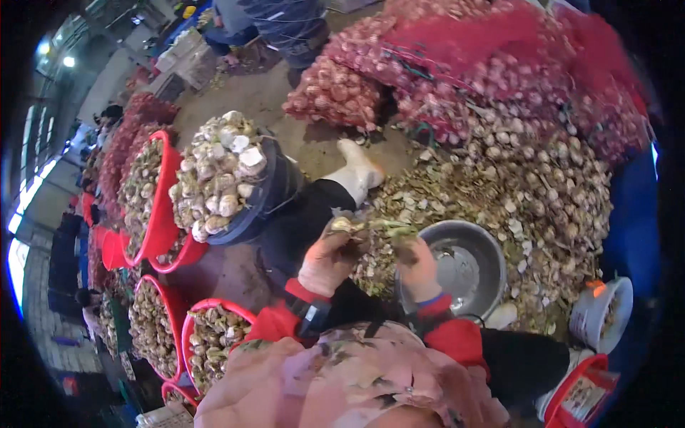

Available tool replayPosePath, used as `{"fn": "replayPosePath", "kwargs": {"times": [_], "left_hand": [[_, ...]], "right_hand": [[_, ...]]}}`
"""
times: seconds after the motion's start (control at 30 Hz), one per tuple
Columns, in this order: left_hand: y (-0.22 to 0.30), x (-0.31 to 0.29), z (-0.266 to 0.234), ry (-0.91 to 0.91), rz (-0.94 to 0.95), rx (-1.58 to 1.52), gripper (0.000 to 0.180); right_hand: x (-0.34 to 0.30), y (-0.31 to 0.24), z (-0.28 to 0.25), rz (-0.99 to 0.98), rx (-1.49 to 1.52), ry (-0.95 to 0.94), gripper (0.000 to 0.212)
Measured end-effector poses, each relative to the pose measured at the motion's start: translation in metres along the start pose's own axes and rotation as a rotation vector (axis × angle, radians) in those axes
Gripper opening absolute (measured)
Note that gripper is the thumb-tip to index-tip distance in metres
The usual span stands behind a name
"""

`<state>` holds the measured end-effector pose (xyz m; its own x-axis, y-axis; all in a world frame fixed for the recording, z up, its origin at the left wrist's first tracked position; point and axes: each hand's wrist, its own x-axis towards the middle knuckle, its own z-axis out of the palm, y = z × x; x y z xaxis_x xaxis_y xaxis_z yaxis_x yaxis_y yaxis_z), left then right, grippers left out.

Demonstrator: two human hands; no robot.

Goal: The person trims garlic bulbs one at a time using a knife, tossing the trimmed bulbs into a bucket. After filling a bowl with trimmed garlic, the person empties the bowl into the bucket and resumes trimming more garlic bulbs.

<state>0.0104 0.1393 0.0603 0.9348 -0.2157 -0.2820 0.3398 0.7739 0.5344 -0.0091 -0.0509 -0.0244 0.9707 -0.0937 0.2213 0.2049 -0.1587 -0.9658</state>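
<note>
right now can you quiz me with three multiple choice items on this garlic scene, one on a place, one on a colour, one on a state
1. Where is the metal bowl?
A. just under the right hand
B. on top of the dark bucket
C. behind the red net sacks

2. What colour are the tubs on the person's left?
A. blue
B. red
C. white

3. How full is the dark bucket?
A. empty
B. half full
C. heaped over its rim

Answers:
1 A, the bowl sits on the ground right of the right hand, beside the loose garlic pile.
2 B, their rims and walls are bright red.
3 C, garlic bulbs mound well above its edge.

Both the left hand and the right have a grip on a garlic bunch.
</note>
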Motion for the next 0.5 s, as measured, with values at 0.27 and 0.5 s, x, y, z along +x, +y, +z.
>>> {"fn": "replayPosePath", "kwargs": {"times": [0.27,0.5], "left_hand": [[0.001,-0.029,0.029,-0.114,-0.104,0.042,0.056],[0.096,-0.034,-0.027,-0.063,0.552,0.513,0.052]], "right_hand": [[0.010,0.023,0.016,0.205,-0.118,-0.164,0.035],[-0.020,0.079,-0.021,0.571,-0.149,-0.052,0.029]]}}
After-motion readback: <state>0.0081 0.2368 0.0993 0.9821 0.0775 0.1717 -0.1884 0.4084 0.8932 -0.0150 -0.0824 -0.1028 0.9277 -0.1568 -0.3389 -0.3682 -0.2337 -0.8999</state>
